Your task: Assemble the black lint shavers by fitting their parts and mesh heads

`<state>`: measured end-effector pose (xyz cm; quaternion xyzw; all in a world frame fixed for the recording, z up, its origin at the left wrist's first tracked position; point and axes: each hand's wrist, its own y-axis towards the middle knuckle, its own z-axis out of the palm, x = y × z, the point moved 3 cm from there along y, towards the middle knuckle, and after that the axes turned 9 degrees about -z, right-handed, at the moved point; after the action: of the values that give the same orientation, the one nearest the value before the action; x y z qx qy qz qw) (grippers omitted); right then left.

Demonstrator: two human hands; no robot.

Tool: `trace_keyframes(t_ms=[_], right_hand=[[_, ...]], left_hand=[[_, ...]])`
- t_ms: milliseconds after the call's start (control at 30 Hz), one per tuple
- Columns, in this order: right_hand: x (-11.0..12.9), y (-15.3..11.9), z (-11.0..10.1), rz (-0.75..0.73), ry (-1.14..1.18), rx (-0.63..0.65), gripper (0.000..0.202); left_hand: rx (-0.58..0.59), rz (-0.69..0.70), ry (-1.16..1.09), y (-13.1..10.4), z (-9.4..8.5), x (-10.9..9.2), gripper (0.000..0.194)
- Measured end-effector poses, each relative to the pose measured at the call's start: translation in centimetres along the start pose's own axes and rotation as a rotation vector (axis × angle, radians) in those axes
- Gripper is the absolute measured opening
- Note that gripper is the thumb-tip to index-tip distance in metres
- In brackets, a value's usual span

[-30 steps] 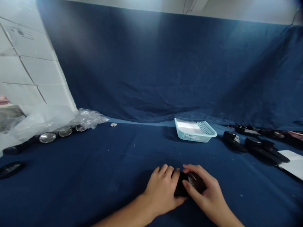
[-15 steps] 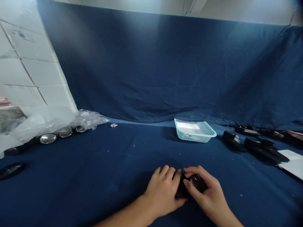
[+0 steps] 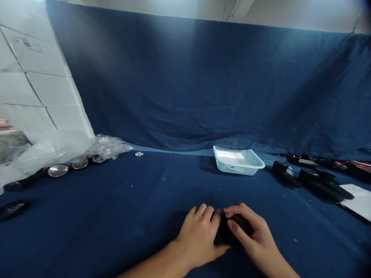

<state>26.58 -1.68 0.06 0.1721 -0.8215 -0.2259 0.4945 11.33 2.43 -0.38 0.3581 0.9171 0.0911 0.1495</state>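
Observation:
A dark object [image 3: 222,231] rests on the blue cloth near the front, its shape partly covered by both hands. My left hand [image 3: 201,233] lies over its left side, fingers curled on top and thumb along the near edge. Around a dark rounded part [image 3: 243,224] at the right end, the thumb and fingers of my right hand [image 3: 252,231] are wrapped. The two hands almost meet over the object.
A light-blue basket [image 3: 239,166] holding white paper stands at the back. Black devices [image 3: 285,173] and a white sheet [image 3: 358,200] lie right. Round-lensed items [image 3: 58,170], clear plastic [image 3: 108,146] and a black oval piece [image 3: 14,209] are left.
The rounded part looks turned, with less shine showing, and the right thumb has shifted slightly right. My left hand has barely moved.

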Motion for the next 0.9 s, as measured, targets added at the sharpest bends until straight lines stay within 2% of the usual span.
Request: trace_keyframes(t_ms=[300,567,733,900], right_hand=[[-0.29,-0.09,-0.26,0.014,-0.003,-0.018,0.018],[-0.37,-0.27,0.06,0.057,-0.044,-0.052,0.013],[0.15,-0.24,0.22,0.030,-0.097,-0.060,0.009],[0.31,0.07,0.20,-0.010,-0.131,0.002,0.011]], left_hand=[[-0.001,0.000,0.005,-0.06,0.05,-0.05,0.060],[-0.002,0.042,0.021,-0.25,0.07,-0.17,0.059],[-0.002,0.048,0.039,-0.35,0.04,-0.23,0.064],[0.007,0.036,0.016,-0.23,-0.16,-0.24,0.059]])
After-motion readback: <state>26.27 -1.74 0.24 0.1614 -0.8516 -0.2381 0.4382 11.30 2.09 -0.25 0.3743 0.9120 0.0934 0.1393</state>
